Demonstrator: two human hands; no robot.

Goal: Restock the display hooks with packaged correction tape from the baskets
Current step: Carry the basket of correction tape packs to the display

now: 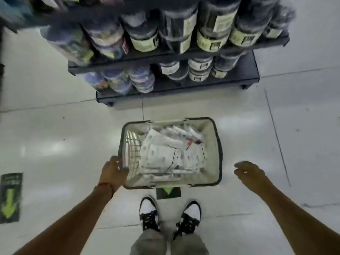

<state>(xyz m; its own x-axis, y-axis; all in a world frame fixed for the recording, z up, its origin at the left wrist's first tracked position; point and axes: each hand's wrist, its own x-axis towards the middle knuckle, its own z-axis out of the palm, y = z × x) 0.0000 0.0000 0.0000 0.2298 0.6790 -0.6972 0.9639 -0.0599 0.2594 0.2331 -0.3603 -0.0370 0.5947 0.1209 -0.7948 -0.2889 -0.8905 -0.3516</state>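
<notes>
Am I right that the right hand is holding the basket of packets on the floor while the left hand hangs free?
No, the hands are swapped. In the head view the left hand holds the basket rim, and the right hand hangs free beside it.

Jar labels point(207, 41): print too blurred to read
Floor sticker point(10, 197), left of left hand: green arrow, text unreadable

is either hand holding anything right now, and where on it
The left hand grips the basket by the near-left corner of its rim. The right hand hangs beside it with loose fingers, holding nothing.
</notes>
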